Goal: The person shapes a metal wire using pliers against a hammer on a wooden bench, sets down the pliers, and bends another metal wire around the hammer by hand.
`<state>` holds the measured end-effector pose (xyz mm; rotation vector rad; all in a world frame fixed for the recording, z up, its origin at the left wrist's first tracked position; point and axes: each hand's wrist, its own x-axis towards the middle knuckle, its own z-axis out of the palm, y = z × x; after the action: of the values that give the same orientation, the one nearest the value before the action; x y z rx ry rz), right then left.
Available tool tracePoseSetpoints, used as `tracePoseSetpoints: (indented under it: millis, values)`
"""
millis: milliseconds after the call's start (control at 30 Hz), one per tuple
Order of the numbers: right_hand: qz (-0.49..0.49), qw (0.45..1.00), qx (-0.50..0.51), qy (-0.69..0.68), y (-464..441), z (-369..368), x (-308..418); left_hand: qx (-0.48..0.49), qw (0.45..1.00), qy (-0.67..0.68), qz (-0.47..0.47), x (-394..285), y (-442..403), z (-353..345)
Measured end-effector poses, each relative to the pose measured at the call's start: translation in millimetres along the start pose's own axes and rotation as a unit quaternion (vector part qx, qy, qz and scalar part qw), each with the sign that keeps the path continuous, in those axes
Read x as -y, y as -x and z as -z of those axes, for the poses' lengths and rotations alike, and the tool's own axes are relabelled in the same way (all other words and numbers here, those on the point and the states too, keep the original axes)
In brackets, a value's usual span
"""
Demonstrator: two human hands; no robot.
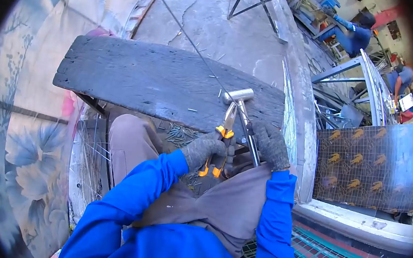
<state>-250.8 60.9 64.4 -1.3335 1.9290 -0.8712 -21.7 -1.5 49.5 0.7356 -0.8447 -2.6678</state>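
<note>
My left hand (203, 151), in a grey knit glove, is wrapped round pliers (224, 136) with orange and black handles. Their jaws point up toward the lower end of a thin metal rod (186, 35), which slants away to the upper left. Also gloved, my right hand (271, 145) has its fingers curled at the handle of a metal hammer (238, 96). The hammer's head is over the near right part of a dark wooden bench (146, 75), and its handle runs down toward my right thigh. Whether the jaws bite the rod is hard to make out.
Short cut rod pieces (180, 134) lie on the ground below the bench, and a few on its top. Long thin rods (291, 113) stretch along the right. Beyond stand metal frames (372, 88) and a patterned panel (358, 165). Two people work at upper right; a floral cloth (38, 146) hangs left.
</note>
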Motion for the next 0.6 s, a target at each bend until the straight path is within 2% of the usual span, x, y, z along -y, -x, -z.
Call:
tracePoseSetpoints:
  millis: [67, 100, 167, 233, 267, 400, 500, 567, 600]
  values:
    - [0.000, 1.000, 0.000, -0.004, 0, 0, 2, -0.022, 1.000, -0.007, 0.007, 5, -3, 3]
    - [0.017, 0.999, 0.000, 0.039, 0, 1, 5, -0.024, 1.000, -0.007, 0.008, 9, -7, 10]
    - [0.028, 0.996, 0.004, 0.079, 1, 0, 6, 0.042, 0.997, -0.068, -0.021, 18, -16, 25]
    - [0.082, 0.982, -0.056, 0.161, 0, -1, 4, 0.038, 0.998, -0.057, -0.012, 18, -14, 26]
    - [0.103, 0.979, -0.069, 0.159, -1, 0, 4, 0.037, 0.998, -0.049, -0.010, 17, -13, 25]
    - [0.068, 0.984, -0.073, 0.149, 1, -6, 1, -0.003, 1.000, -0.007, -0.001, 14, -11, 23]
    - [0.080, 0.976, -0.051, 0.196, 0, -2, -1, 0.018, 0.999, -0.022, -0.016, 25, -21, 35]
    - [0.020, 0.995, 0.041, 0.092, 0, 2, -1, 0.051, 0.992, 0.114, -0.028, 25, -20, 31]
    - [0.021, 0.995, 0.042, 0.093, -1, 1, -1, 0.051, 0.992, 0.116, -0.030, 21, -18, 28]
